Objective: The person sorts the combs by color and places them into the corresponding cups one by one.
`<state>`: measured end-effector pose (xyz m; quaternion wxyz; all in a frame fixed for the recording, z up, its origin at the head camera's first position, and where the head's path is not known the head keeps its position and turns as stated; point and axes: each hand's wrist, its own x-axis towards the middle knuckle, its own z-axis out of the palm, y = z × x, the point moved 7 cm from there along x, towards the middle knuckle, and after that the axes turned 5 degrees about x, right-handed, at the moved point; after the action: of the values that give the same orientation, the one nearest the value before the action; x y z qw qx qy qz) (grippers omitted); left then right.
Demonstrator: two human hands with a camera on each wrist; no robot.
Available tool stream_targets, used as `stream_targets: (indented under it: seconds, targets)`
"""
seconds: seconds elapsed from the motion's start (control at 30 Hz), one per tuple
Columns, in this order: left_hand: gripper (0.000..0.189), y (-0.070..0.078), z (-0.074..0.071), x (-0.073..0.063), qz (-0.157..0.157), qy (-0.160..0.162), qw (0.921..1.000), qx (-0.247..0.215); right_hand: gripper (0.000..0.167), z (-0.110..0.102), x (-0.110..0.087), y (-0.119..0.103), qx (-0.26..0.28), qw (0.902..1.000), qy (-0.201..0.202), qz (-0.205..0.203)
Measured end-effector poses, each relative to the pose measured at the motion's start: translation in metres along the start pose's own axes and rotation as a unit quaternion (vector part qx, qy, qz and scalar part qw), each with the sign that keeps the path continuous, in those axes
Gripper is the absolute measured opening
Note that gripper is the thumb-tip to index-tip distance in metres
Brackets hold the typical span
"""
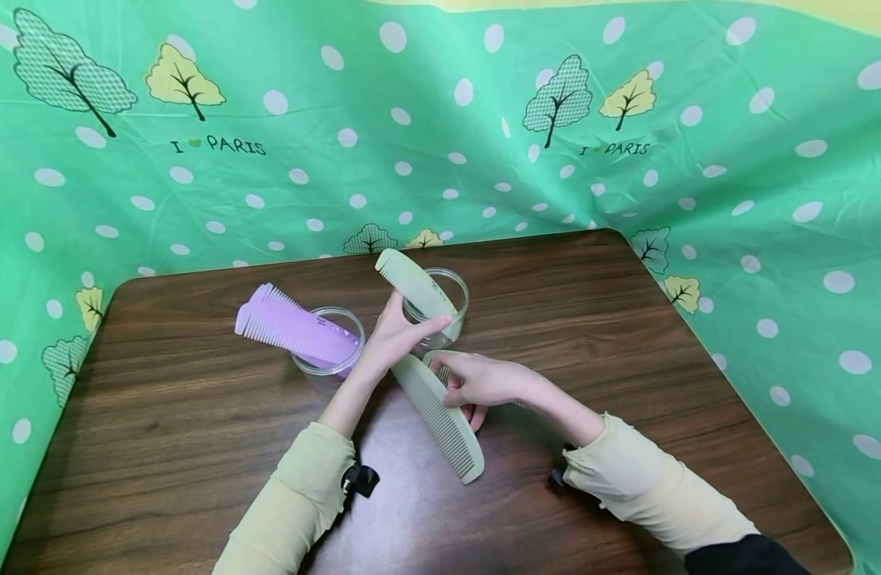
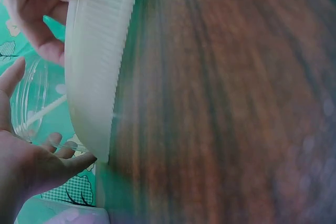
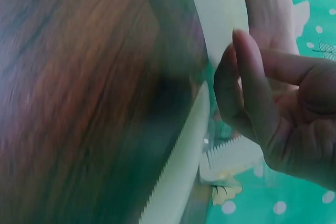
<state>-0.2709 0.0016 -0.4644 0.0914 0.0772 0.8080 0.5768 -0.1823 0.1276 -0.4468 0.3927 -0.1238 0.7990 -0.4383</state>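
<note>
Hands (image 1: 393, 334) (image 1: 486, 379) among pale combs (image 1: 434, 411), purple combs (image 1: 296, 326) in clear cup (image 1: 311, 370) alongside

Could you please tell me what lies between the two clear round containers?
In the head view, the left hand lies between the left clear round container and the right clear round container.

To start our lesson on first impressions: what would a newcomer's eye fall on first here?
The dotted green cloth behind the table likely strikes first. Next, purple combs lean out of a clear jar on the left. Centrally, the right hand holds a pale green comb.
</note>
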Motion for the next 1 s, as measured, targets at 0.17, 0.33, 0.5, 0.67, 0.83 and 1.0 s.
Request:
stream_targets:
  seconds: [0.17,0.33,0.5,0.67,0.83,1.0]
  targets:
    - [0.085,-0.001,0.001,0.000,-0.008,0.001,1.0000,-0.003,0.040,-0.006,-0.011,0.003,-0.014,0.9994,-0.031,0.006]
    - [0.085,0.000,0.001,-0.001,-0.005,-0.001,0.9999,-0.012,0.042,-0.017,-0.022,0.006,-0.041,0.9977,-0.053,0.008]
    - [0.083,0.001,0.002,0.000,0.003,-0.001,0.9998,-0.018,0.042,-0.027,-0.033,0.006,-0.077,0.9940,-0.077,-0.006]
    - [0.084,0.002,0.002,0.000,0.010,-0.001,0.9998,-0.019,0.043,-0.036,-0.045,0.003,-0.091,0.9914,-0.091,-0.024]
    - [0.083,0.002,0.002,0.000,0.012,-0.006,0.9996,-0.025,0.044,-0.045,-0.056,-0.004,-0.091,0.9900,-0.097,-0.046]
    - [0.080,0.002,0.002,-0.001,0.007,-0.003,0.9996,-0.027,0.044,-0.055,-0.067,-0.017,-0.086,0.9900,-0.081,-0.076]
